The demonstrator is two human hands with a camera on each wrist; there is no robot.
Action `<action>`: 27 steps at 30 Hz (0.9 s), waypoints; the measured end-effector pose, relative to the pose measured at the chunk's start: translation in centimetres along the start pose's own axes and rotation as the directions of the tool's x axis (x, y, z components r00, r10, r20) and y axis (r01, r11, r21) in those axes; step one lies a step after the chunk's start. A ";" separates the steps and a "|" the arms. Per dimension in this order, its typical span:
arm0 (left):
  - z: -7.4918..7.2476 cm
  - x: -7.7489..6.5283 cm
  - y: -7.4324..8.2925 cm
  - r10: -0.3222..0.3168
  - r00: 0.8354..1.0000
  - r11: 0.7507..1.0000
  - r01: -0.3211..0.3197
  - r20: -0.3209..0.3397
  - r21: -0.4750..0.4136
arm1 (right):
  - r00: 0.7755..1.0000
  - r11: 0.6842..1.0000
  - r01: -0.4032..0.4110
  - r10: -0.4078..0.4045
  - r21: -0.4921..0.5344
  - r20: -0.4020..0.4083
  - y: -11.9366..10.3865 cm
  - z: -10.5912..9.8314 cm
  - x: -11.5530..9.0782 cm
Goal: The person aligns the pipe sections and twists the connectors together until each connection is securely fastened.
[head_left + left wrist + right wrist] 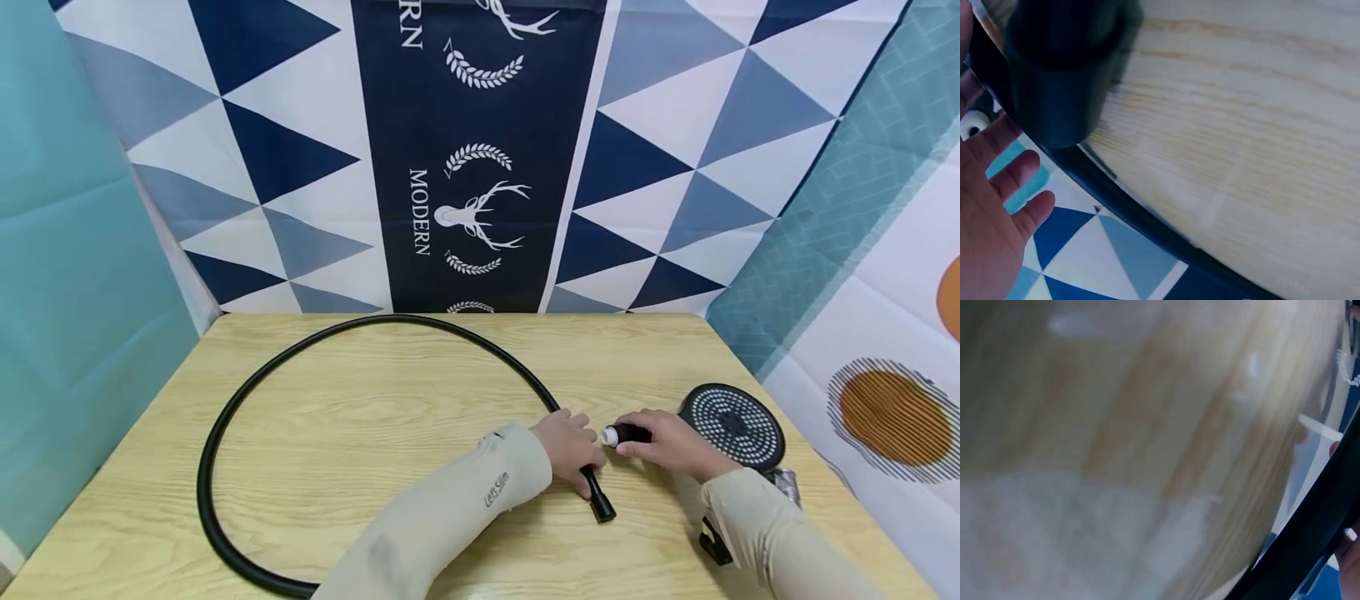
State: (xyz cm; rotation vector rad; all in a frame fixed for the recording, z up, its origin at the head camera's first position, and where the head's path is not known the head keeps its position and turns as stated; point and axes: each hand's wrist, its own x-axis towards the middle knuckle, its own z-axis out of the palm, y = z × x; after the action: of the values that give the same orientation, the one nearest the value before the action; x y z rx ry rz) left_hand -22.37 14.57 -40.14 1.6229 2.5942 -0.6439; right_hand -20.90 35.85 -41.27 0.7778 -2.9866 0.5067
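Observation:
A long black shower hose (206, 467) lies in a wide loop on the wooden table. My left hand (568, 450) grips it close to its free end, with the black connector (602, 507) sticking out toward me. In the left wrist view, that connector (1054, 94) looms large, and several fingers (1016, 175) are spread loosely beside the hose. My right hand (675, 443) holds the handle of a black shower head (733, 425), its round spray face turned up. The handle's white threaded end (609, 437) points at my left hand, a small gap away. The handle (1316, 519) crosses the right wrist view.
The table (360, 450) ends at a patterned cloth backdrop (465, 167), with more cloth hanging on both sides. A crumpled clear piece (786, 483) shows beside the shower head. A small black device (715, 542) is at my right wrist.

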 end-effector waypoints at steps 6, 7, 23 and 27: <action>-0.4 -0.2 0.5 0.057 0.998 0.998 -0.058 0.024 0.035 | 0.996 0.998 -0.028 0.032 -0.048 0.082 0.0 0.3 0.8; -0.4 -0.2 0.6 0.060 0.998 0.998 -0.061 0.034 0.030 | 0.995 0.998 -0.029 0.033 -0.050 0.094 0.1 0.4 1.0; -0.9 -0.2 0.0 0.096 0.995 0.981 -0.091 0.020 -0.169 | 0.991 0.999 -0.037 0.041 -0.034 0.126 0.1 1.3 2.6; -1.2 -0.5 -0.8 0.118 0.993 0.978 -0.120 -0.026 -0.172 | 0.993 0.998 -0.038 0.044 -0.057 0.112 0.1 1.0 2.9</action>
State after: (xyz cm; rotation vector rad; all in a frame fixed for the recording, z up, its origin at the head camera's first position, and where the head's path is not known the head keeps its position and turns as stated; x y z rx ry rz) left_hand -22.59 14.24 -38.63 1.7171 2.4602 -0.3882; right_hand -23.42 34.20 -41.94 0.7670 -3.1114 0.3930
